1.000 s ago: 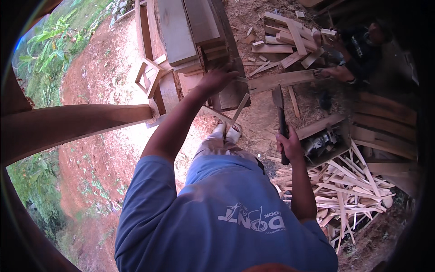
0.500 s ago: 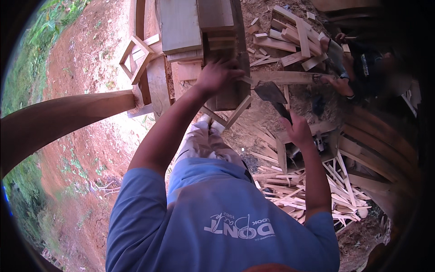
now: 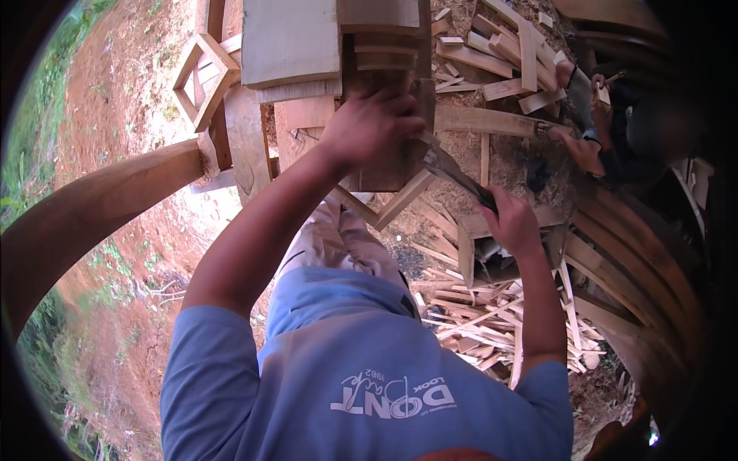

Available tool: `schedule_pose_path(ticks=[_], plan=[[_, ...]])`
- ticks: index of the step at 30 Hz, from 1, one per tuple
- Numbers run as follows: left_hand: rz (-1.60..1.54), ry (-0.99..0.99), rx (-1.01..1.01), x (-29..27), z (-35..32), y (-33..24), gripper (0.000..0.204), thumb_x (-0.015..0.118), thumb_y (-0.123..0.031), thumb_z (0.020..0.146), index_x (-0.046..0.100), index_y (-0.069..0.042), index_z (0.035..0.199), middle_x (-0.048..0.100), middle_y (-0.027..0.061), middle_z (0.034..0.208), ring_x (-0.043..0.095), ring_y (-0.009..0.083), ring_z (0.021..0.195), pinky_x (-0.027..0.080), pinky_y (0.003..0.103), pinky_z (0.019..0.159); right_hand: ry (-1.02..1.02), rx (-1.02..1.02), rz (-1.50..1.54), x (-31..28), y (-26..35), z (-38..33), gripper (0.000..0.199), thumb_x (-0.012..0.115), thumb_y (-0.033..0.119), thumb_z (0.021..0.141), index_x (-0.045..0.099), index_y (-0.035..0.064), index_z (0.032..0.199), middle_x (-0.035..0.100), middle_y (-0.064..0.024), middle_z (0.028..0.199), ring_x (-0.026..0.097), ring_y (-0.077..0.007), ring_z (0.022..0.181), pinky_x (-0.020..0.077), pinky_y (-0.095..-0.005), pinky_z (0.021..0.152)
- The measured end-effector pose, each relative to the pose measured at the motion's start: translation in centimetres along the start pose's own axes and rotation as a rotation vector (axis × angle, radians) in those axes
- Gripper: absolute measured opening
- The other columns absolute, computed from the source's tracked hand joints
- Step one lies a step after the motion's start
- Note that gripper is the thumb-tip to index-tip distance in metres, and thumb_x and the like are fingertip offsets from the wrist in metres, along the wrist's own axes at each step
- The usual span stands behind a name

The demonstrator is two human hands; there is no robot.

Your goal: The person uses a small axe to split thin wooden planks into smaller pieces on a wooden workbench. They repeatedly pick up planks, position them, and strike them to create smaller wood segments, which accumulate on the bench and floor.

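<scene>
The left hand is pressing down, fingers curled, on a dark upright wooden block that is standing among stacked planks at the top of the view. The right hand is gripping the handle of a long-bladed chopping tool, whose blade is slanting up-left and meeting the block's right edge just below the left hand. A pale flat board is lying just above and left of the block. A heap of thin wood offcuts is lying on the ground beneath the right forearm. Another person is crouching at upper right, well apart.
</scene>
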State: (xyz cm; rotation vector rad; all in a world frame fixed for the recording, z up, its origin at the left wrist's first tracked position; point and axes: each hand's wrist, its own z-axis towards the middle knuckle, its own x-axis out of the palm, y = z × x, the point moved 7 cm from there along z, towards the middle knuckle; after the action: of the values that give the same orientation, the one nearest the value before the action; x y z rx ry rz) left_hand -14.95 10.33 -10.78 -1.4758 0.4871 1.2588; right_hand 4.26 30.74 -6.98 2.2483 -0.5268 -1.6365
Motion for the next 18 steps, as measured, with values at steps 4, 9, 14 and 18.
schedule_pose_path(ticks=[4,9,14,18], plan=[[-0.036,0.003,-0.009,-0.5,0.2,-0.2,0.023,0.067,-0.029,0.092,0.075,-0.025,0.113,0.065,-0.0017,0.112,0.064,0.0219,0.116,0.047,0.042,0.103,-0.001,-0.063,-0.014,-0.4,0.6,0.3,0.037,0.077,0.033,0.096,0.066,0.0019,0.114,0.073,-0.0189,0.088,0.074,-0.0393,0.077,0.0588,-0.0462,0.066],[-0.05,0.062,-0.024,-0.8,0.4,-0.1,0.022,0.067,-0.028,0.093,0.075,-0.025,0.114,0.067,-0.0022,0.115,0.066,0.0233,0.114,0.048,0.042,0.101,-0.01,-0.047,-0.013,-0.9,0.2,1.1,0.037,0.078,0.035,0.095,0.065,0.0045,0.112,0.072,-0.0156,0.085,0.073,-0.0362,0.074,0.0581,-0.0442,0.063],[-0.069,0.06,0.023,-1.3,0.7,-0.2,0.021,0.069,-0.027,0.092,0.076,-0.024,0.112,0.068,-0.0015,0.114,0.067,0.0237,0.111,0.05,0.041,0.097,-0.017,-0.104,-0.065,-1.4,0.3,1.4,0.035,0.079,0.036,0.093,0.063,0.0073,0.107,0.07,-0.012,0.084,0.072,-0.0334,0.07,0.0578,-0.0435,0.061],[-0.084,0.069,0.039,-0.8,0.4,0.1,0.02,0.068,-0.03,0.093,0.074,-0.026,0.111,0.066,-0.0029,0.111,0.064,0.0211,0.115,0.048,0.041,0.095,0.006,-0.145,-0.11,-0.9,1.1,1.6,0.037,0.08,0.036,0.092,0.063,0.0074,0.107,0.069,-0.0108,0.082,0.072,-0.0318,0.07,0.0582,-0.0417,0.06]])
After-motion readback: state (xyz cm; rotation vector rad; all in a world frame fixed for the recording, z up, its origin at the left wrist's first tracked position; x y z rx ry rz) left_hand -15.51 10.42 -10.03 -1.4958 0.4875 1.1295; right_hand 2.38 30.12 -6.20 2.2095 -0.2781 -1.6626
